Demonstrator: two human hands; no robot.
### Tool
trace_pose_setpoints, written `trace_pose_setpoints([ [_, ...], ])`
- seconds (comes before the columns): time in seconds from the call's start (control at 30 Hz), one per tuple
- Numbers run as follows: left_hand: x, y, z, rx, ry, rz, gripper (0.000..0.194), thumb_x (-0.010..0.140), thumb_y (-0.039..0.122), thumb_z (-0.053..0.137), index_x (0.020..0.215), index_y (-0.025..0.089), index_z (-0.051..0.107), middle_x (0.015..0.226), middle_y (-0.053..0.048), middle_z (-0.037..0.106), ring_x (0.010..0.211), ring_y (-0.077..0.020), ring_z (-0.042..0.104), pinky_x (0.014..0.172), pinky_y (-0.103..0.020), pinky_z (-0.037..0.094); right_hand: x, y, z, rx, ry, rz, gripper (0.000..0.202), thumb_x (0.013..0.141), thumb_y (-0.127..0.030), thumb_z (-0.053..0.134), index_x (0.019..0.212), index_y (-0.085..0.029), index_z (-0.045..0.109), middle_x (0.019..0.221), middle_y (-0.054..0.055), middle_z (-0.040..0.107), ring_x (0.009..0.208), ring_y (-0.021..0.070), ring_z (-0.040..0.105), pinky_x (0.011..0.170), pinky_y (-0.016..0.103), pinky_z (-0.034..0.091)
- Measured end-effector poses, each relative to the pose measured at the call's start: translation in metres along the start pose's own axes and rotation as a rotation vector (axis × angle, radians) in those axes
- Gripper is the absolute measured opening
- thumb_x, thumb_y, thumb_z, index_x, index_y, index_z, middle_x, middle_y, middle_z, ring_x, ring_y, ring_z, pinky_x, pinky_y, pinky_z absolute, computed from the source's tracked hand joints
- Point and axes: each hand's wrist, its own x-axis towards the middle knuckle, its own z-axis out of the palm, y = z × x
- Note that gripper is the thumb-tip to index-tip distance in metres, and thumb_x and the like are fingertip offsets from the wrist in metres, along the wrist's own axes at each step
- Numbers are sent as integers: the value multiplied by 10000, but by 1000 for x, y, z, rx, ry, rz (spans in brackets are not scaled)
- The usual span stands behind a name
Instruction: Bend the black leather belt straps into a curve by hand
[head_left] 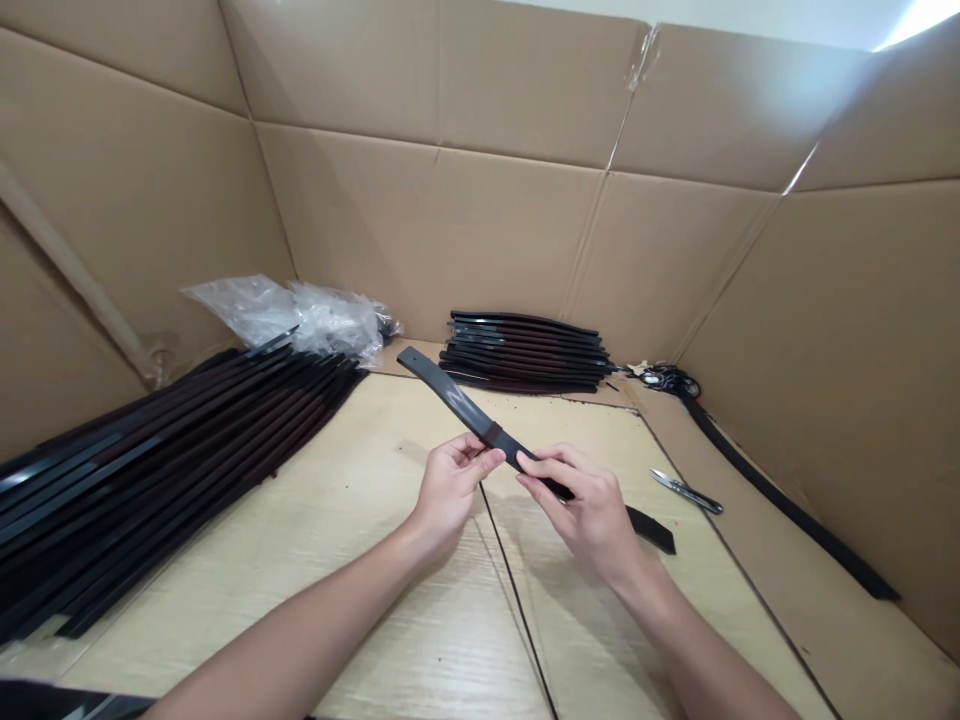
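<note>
A curved, flat black strip [454,395] is held slantwise above the table, with a small hole near its far end. A thin dark brown cord [510,570] is wound in a narrow band around its middle and hangs down toward the table's near edge. My left hand [454,490] is closed on the strip beside the cord band, thumb on top. Further along, my right hand [581,495] grips the same strip between thumb and fingers. The strip's lower end shows beyond my right hand; part of it is hidden behind the fingers.
Many dark strips [187,430] lie piled at left, and a neat stack [525,350] stands at the back. Clear plastic bags [322,315] rest behind the left pile. Thread snips [686,492] and a long black strip [787,510] lie at right. Cardboard walls [525,230] surround the table.
</note>
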Motion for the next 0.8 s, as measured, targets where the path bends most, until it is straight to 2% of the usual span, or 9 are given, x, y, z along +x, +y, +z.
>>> trace_pose_setpoints([
  [0.13,-1,0,1,4,24,-7,422,478,315,791,706,85,520,704,31,607,629,21,504,666,-123,403,-1,3,2,-4,-6,22,237,736,-360,508,899,-328,678,837,-37,634,735,-154,512,670,-50,391],
  [0.23,0,0,1,12,43,-13,445,468,328,793,696,90,494,684,42,581,633,23,498,663,-121,399,-2,7,2,-58,-8,-21,254,736,-367,506,944,-365,652,854,-37,622,746,-153,497,674,-42,385],
  [0.3,0,1,0,14,54,-7,454,467,338,793,693,94,483,653,50,557,627,27,487,662,-118,394,-3,9,0,-101,-47,-68,297,747,-369,489,1018,-410,602,908,-42,610,786,-155,497,695,-44,392],
  [0.4,2,3,-2,15,57,-1,473,450,342,800,688,98,472,601,61,514,593,37,449,635,-113,369,-1,9,-5,-106,-150,-94,352,785,-351,416,1105,-413,548,988,-31,592,833,-156,504,743,-42,416],
  [0.47,2,3,-3,34,43,-2,468,456,350,796,687,95,478,613,56,518,592,40,442,623,-111,357,1,7,-8,-77,-226,-34,388,800,-369,371,1162,-404,507,1009,-26,590,836,-152,509,768,-33,427],
  [0.57,3,3,-3,66,30,1,451,476,355,784,673,88,478,626,50,517,602,40,443,620,-109,356,5,3,-15,-30,-304,152,468,780,-469,369,1237,-388,434,1013,-27,594,835,-132,507,769,-14,418],
  [0.63,4,2,-2,70,19,8,450,476,342,784,668,85,470,645,47,524,620,35,460,634,-109,374,7,0,-20,2,-352,252,445,772,-502,364,1165,-347,502,1006,-28,594,835,-125,497,752,-16,388],
  [0.7,4,1,-3,69,-9,12,451,474,328,787,668,80,464,690,36,551,653,24,493,658,-113,399,7,-3,-26,34,-413,305,410,781,-503,338,1015,-270,579,979,-30,598,777,-132,464,694,-24,332],
  [0.8,5,0,-5,80,-53,20,445,484,317,783,652,71,452,727,16,581,689,7,524,687,-119,424,8,-6,-33,99,-532,351,479,782,-542,287,939,-178,555,855,-25,602,611,-142,358,571,-14,235],
])
